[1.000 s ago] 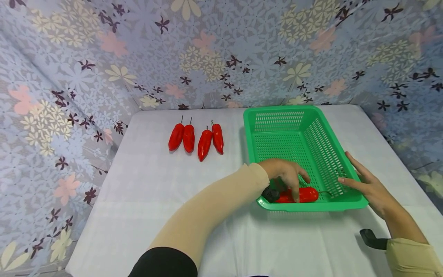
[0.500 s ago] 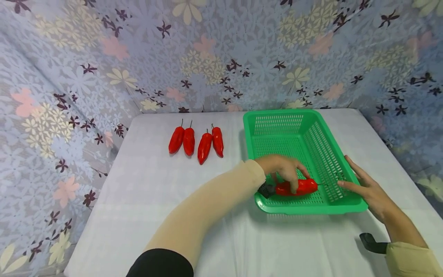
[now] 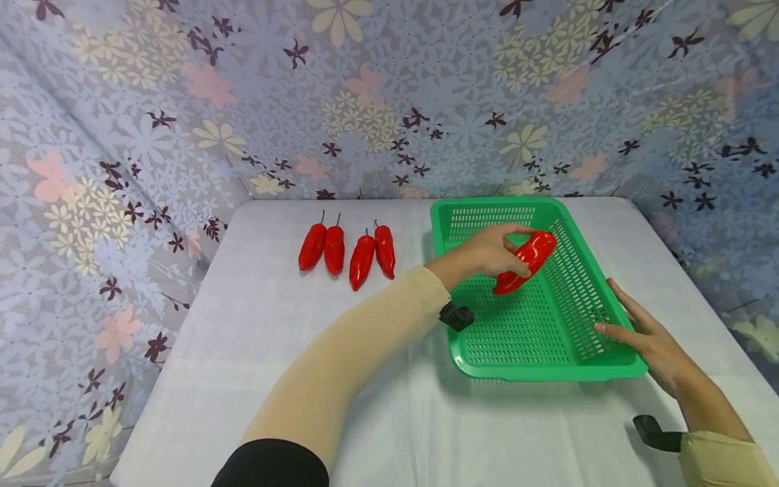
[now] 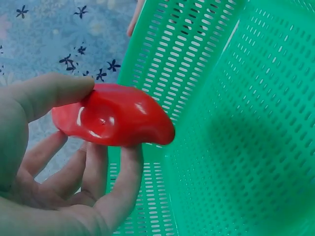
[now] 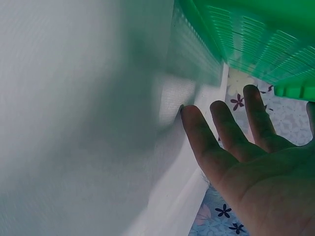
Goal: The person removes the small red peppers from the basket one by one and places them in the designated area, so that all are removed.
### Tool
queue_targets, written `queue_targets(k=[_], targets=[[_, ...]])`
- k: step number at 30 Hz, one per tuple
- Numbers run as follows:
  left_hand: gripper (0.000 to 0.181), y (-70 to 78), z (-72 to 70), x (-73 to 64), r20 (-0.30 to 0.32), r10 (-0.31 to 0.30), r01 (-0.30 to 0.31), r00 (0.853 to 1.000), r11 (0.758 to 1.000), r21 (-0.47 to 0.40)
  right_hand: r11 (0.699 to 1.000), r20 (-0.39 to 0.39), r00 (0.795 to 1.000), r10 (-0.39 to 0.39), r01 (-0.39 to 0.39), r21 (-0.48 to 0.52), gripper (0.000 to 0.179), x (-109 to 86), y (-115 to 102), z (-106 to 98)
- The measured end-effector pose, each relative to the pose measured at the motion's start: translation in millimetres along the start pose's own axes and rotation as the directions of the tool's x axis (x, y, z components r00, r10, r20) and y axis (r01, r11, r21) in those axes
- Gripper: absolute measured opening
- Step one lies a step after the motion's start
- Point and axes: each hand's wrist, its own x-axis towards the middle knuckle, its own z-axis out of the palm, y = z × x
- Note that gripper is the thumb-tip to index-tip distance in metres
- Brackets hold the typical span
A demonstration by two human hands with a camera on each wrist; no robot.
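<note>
My left hand (image 3: 477, 256) pinches a red pepper (image 3: 535, 250) between thumb and fingers, holding it tilted above the inside of the green plastic basket (image 3: 548, 373). In the left wrist view the pepper (image 4: 123, 118) shows a dimpled end, and no stem is visible there. At the basket's right side is my right hand (image 3: 654, 338), its thumb over the rim and its fingers outside the wall. The right wrist view shows that hand's fingers (image 5: 258, 115) straight and spread beside the basket (image 5: 246, 44). Its thumb is mostly out of that view.
Several red peppers (image 3: 362, 260) lie on the white-covered table (image 3: 255, 338), left of the basket. A flowered cloth (image 3: 389, 101) hangs behind the table and along its sides. Black wrist devices (image 3: 458, 316) stick out from both wrists.
The left hand has lifted the pepper off the basket's near end and moved it up and away, tilting it. The right hand stays at the basket's side.
</note>
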Motion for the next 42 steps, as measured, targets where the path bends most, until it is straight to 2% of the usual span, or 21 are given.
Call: queue_targets(k=[7, 10, 13, 18, 24, 29, 33, 37, 42], targets=[[0.073, -6.1, -7.2, -2.5, -0.057, 0.018, -0.021, 0.998, 0.998, -0.056, 1.0, 0.006, 1.0, -0.001, 0.001, 0.02, 0.083, 0.1, -0.5, 1.4], [0.074, -8.8, -13.3, -2.4, -0.094, 0.03, -0.035, 0.995, 0.998, -0.048, 0.998, 0.011, 1.0, 0.006, -0.007, 0.066, 0.084, -0.9, -1.3, 1.6], [0.074, -11.7, -21.4, -1.7, -0.132, 0.05, -0.056, 0.99, 0.997, -0.044, 0.998, 0.009, 1.0, 0.004, -0.005, 0.057, 0.084, -1.6, -0.3, 0.6], [0.072, -16.3, -42.3, -5.0, -0.185, 0.084, -0.096, 0.979, 0.994, -0.055, 1.0, 0.0, 1.0, 0.009, -0.009, 0.007, 0.084, -2.4, 3.1, -1.0], [0.072, -23.7, -72.8, -11.6, -0.242, 0.071, -0.072, 0.968, 0.997, 0.005, 0.997, 0.007, 1.0, -0.009, 0.008, 0.074, 0.086, -3.5, 3.7, -2.0], [0.071, -33.6, -98.1, -17.8, -0.28, 0.054, -0.073, 0.958, 0.996, -0.057, 0.995, 0.006, 1.0, -0.014, 0.013, 0.095, 0.089, -2.3, 0.8, -0.4], [0.07, -44.1, -119.7, -23.2, -0.339, 0.026, -0.057, 0.94, 0.995, -0.083, 0.99, 0.01, 1.0, -0.002, 0.0, 0.141, 0.093, -1.6, 0.7, 1.9], [0.071, -59.4, -141.9, -29.1, -0.409, -0.029, -0.004, 0.912, 0.997, -0.08, 0.988, 0.011, 1.0, -0.009, 0.007, 0.153, 0.094, -1.0, 1.5, 3.6], [0.072, -79.0, -165.8, -39.0, -0.469, -0.088, 0.059, 0.879, 0.995, -0.077, 0.99, 0.011, 1.0, -0.013, 0.011, 0.143, 0.093, -0.8, 2.1, 4.3]])
